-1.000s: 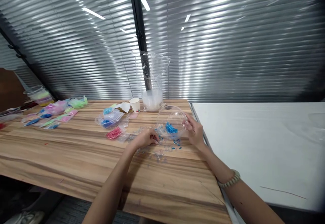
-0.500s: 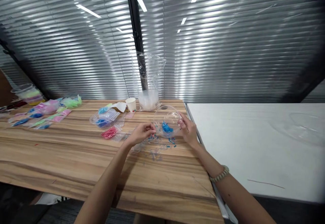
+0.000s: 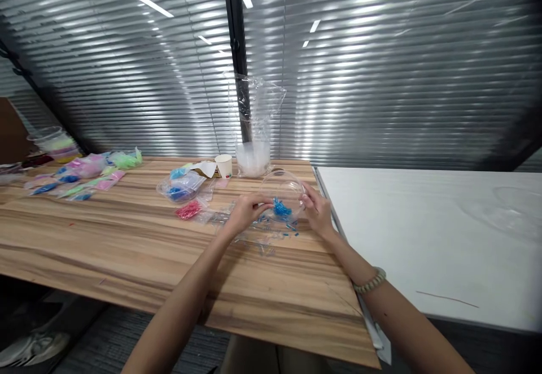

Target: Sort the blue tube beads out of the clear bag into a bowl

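A clear round bowl [image 3: 282, 183] is tilted toward me, with blue pieces [image 3: 282, 207] gathered in its lower part. My right hand [image 3: 317, 209] grips its right rim. My left hand [image 3: 249, 211] is at the left rim, its fingers pinched together; what they hold, if anything, is too small to make out. Loose blue pieces [image 3: 291, 227] and clear pieces [image 3: 265, 244] lie on the wooden table [image 3: 139, 255] below the bowl.
A bag of red pieces [image 3: 188, 209], a clear container with blue contents [image 3: 175, 192] and a paper cup [image 3: 224, 166] stand left of my hands. Behind is a tall plastic bag [image 3: 253, 158]. Coloured packets [image 3: 87, 166] lie far left; a white table [image 3: 406, 238] adjoins at right.
My left hand has moved up and right, from the loose pieces to the bowl's left rim. The view has shifted slightly. My right hand keeps its grip on the bowl.
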Available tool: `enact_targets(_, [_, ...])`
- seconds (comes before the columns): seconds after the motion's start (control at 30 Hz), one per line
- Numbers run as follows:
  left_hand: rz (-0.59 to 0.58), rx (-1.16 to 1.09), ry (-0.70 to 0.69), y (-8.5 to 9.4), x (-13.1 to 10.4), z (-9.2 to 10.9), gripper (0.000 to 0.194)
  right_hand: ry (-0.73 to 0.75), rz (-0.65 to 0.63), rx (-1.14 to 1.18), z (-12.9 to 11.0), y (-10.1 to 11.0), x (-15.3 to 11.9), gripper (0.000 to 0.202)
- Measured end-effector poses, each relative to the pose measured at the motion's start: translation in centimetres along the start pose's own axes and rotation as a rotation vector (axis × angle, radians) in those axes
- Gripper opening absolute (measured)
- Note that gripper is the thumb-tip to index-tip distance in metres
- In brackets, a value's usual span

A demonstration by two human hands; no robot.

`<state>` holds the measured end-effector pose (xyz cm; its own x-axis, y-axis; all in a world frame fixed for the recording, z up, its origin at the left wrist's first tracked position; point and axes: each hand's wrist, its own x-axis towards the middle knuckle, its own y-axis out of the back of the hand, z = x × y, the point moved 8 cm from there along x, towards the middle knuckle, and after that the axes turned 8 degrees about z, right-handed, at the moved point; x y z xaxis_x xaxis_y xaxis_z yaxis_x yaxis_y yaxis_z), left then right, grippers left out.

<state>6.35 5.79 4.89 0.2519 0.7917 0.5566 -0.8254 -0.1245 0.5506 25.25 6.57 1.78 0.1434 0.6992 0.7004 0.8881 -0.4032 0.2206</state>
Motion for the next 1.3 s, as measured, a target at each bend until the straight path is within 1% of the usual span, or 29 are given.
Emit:
enact_targets(0.07, [0.014, 0.031, -0.023, 1.0, 0.2, 0.3, 0.016, -0.011, 0.006, -0.005, 0.2, 0.0, 0.0, 0.055])
enact_targets(0.17, [0.067, 0.085, 0.008, 2.7, 0.4, -0.2, 0.018, -0.028, 0.026, 0.0, 0.7, 0.1, 0.0, 0.056])
enact_targets(0.23, [0.026, 0.084, 0.055, 3.0, 0.4, -1.1, 0.018, -0.038, 0.038, 0.012, 1.0, 0.1, 0.0, 0.056])
enact_targets(0.27, [-0.026, 0.073, 0.081, 2.8, 0.3, -1.6, 0.019, -0.042, 0.037, 0.015, 1.1, 0.0, 0.1, 0.055])
enact_targets(0.33, [-0.171, 0.062, 0.123, 1.9, -0.2, -2.6, 0.02, -0.044, 0.034, 0.013, 1.2, -0.1, 0.1, 0.055])
enact_targets(0.4, [-0.31, 0.086, 0.139, 0.8, -0.7, -3.3, 0.02, -0.036, 0.031, 0.008, 1.1, -0.1, 0.2, 0.056])
enact_targets(0.43, [-0.36, 0.111, 0.137, 0.4, -0.9, -3.6, 0.02, -0.03, 0.03, 0.005, 1.0, -0.1, 0.3, 0.056])
enact_targets(0.57, [-0.462, 0.186, 0.129, -0.6, -1.4, -4.2, 0.022, -0.008, 0.011, -0.005, 0.5, -0.3, 0.3, 0.055])
enact_targets(0.63, [-0.494, 0.18, 0.153, -1.0, -1.6, -4.5, 0.02, -0.013, 0.011, -0.003, 0.4, -0.2, 0.3, 0.055])
enact_targets(0.77, [-0.492, 0.154, 0.211, -1.2, -1.8, -5.1, 0.014, -0.024, 0.005, 0.006, 0.2, -0.3, 0.3, 0.055])
enact_targets(0.93, [-0.464, 0.184, 0.224, -1.0, -1.8, -5.7, 0.013, -0.03, 0.02, 0.024, 0.5, -0.2, 0.3, 0.055])
enact_targets(1.17, [-0.474, 0.19, 0.217, -1.1, -1.9, -5.1, 0.006, -0.043, 0.014, 0.023, 0.4, -0.2, 0.3, 0.053])
enact_targets(1.3, [-0.462, 0.215, 0.221, -1.2, -2.0, -5.2, 0.006, -0.054, -0.008, 0.03, 0.2, -0.4, 0.3, 0.054])
